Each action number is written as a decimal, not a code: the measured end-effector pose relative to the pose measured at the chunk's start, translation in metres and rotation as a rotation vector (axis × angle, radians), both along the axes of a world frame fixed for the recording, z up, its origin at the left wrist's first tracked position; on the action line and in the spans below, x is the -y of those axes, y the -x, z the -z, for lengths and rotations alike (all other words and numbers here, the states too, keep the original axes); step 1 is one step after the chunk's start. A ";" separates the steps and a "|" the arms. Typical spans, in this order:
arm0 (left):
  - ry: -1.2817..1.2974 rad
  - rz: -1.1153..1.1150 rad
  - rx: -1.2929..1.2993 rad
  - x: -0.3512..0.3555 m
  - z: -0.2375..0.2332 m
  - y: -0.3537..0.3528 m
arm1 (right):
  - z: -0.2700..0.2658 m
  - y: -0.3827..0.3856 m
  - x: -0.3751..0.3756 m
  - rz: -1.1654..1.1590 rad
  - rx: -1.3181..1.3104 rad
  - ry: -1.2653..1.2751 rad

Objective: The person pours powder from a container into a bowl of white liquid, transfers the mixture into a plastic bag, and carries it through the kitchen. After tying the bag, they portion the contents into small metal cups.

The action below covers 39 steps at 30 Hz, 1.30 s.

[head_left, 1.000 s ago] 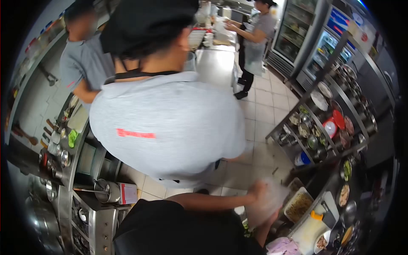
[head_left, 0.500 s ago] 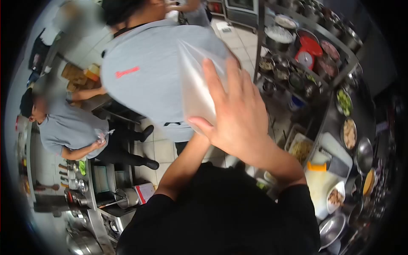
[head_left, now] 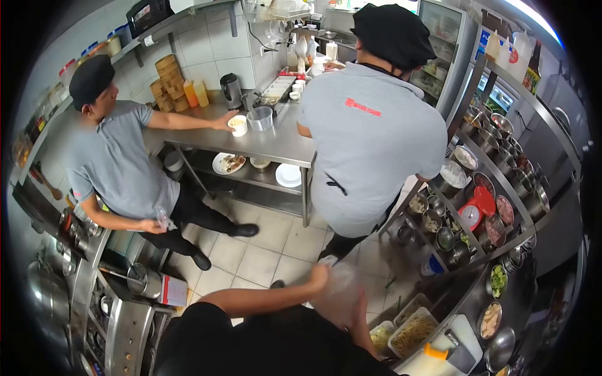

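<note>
A clear plastic bag (head_left: 335, 293), smeared by motion, is low in the middle of the head view, between my two hands. My left hand (head_left: 318, 276) is closed on its upper left edge. Along the bag's right side is my right hand (head_left: 360, 312), its fingers pointing up and gripping the plastic; blur and the bag partly hide them. I cannot make out anything inside the bag.
To the left, a co-worker in grey touches a white cup (head_left: 237, 125) on the steel table (head_left: 285, 135). Another stands ahead, facing away. On the right are a rack (head_left: 514, 247) with bowls, a tub of noodles (head_left: 414, 332) and a cleaver (head_left: 461, 354).
My view has tilted up. My hands and the bag have dropped and drawn apart; my right hand was spread over the bag. The co-worker at left has turned, arm reaching to the cup.
</note>
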State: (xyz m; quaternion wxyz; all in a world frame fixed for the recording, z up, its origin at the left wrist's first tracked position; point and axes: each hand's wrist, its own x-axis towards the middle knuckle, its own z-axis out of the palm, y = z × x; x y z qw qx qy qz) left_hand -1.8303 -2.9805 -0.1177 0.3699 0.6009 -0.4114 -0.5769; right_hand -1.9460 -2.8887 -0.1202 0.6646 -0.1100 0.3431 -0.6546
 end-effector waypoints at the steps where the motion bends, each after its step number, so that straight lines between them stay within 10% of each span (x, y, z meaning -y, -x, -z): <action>1: 0.005 0.005 -0.001 0.027 0.040 -0.006 | 0.010 -0.004 0.011 -0.125 -0.023 -0.045; 3: 0.092 0.086 0.298 0.087 0.120 -0.015 | 0.004 -0.015 0.042 -0.247 -0.052 -0.068; 5: -0.161 -0.097 -0.055 0.139 0.021 -0.029 | -0.034 -0.027 0.109 -0.244 -0.018 0.022; 7: 0.348 -0.150 -0.389 0.144 -0.099 -0.061 | -0.058 -0.042 0.152 -0.241 0.002 0.114; 10: 1.031 -0.273 -0.171 0.118 -0.112 -0.113 | -0.108 -0.092 0.153 0.238 -0.507 0.242; 12: 0.806 -0.007 -1.019 0.125 -0.061 -0.141 | -0.125 -0.119 0.134 0.178 -1.080 0.578; 14: 0.257 -0.365 -0.562 0.132 0.009 -0.145 | -0.081 -0.124 0.150 0.012 -0.788 0.280; 15: -0.046 -0.439 -0.491 0.133 -0.039 -0.150 | -0.057 -0.126 0.158 -0.141 -0.479 0.006; 19: -0.219 -0.036 -0.365 0.171 0.029 -0.179 | -0.009 -0.141 0.165 -0.196 -0.399 -0.115; 28: -0.662 -0.229 -0.865 0.158 0.114 -0.167 | 0.049 -0.118 0.155 -0.266 -0.445 -0.114; 30: -0.599 -0.203 -0.628 0.176 0.148 -0.153 | 0.050 -0.106 0.159 -0.257 -0.152 -0.280; 34: -0.635 -0.316 -0.324 0.243 0.036 -0.083 | 0.011 -0.062 0.229 -0.209 -0.138 -0.310; 36: -0.569 -0.203 -0.621 0.297 0.073 -0.046 | -0.003 -0.019 0.281 -0.279 -0.073 -0.303; 39: -0.420 -0.161 -0.903 0.354 -0.083 -0.006 | -0.035 0.032 0.360 -0.173 -0.216 -0.035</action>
